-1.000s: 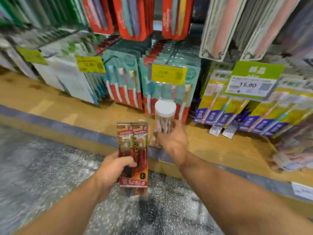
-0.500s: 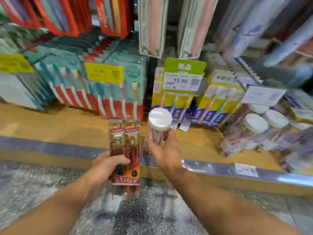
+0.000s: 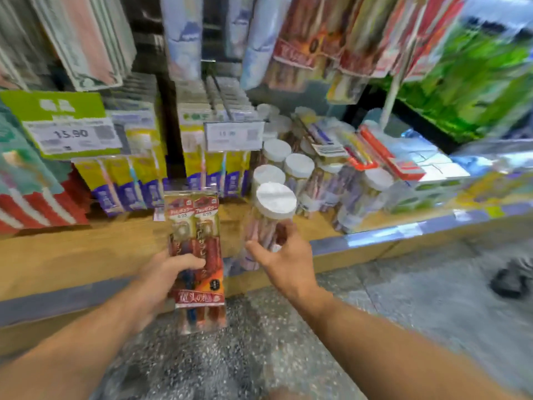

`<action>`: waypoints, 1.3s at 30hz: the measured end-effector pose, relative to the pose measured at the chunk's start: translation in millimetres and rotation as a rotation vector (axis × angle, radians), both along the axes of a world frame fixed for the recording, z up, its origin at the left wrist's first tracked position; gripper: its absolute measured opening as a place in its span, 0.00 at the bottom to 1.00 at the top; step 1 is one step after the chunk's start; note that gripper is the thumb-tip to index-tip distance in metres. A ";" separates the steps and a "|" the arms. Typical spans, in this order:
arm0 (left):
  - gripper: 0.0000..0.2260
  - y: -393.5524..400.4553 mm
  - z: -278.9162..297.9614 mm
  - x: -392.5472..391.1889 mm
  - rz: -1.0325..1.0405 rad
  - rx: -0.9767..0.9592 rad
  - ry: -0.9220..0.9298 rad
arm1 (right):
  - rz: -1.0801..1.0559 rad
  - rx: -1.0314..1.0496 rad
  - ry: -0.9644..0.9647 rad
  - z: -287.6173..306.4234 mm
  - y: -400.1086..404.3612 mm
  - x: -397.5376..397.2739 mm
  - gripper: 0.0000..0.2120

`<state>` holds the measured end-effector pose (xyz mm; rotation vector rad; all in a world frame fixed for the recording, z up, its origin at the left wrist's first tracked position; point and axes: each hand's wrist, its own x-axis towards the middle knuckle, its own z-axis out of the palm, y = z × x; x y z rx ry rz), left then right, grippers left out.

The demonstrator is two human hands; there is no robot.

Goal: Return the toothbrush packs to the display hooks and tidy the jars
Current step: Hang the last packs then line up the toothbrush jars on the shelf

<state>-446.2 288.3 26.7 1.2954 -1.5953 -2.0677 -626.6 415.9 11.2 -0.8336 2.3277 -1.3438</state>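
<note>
At lower centre of the frame the left hand (image 3: pixel 161 280) grips a red toothbrush pack (image 3: pixel 196 255), upright, thumb curled across its front. Just to its right the right hand (image 3: pixel 284 262) holds a clear jar (image 3: pixel 266 226) with a white lid, fingers wrapped round its lower body. Behind the jar, on the wooden shelf (image 3: pixel 72 255), stands a cluster of white-lidded jars (image 3: pixel 291 168) (some tilted, the rest blurred). A green price sign (image 3: pixel 66 125) reading 15.90 hangs at upper left over yellow packs (image 3: pixel 115 180).
</note>
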 end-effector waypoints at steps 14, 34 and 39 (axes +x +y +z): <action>0.16 20.7 -10.7 -70.4 -0.141 -0.016 0.046 | -0.391 0.035 -0.030 -16.4 31.3 -138.7 0.30; 0.13 28.8 43.7 -70.0 -0.089 -0.070 0.049 | -0.245 0.140 -0.294 -10.7 20.9 -73.6 0.17; 0.13 34.6 81.4 -38.1 0.004 -0.104 0.094 | 0.083 -0.238 -0.683 72.3 -4.8 -5.0 0.22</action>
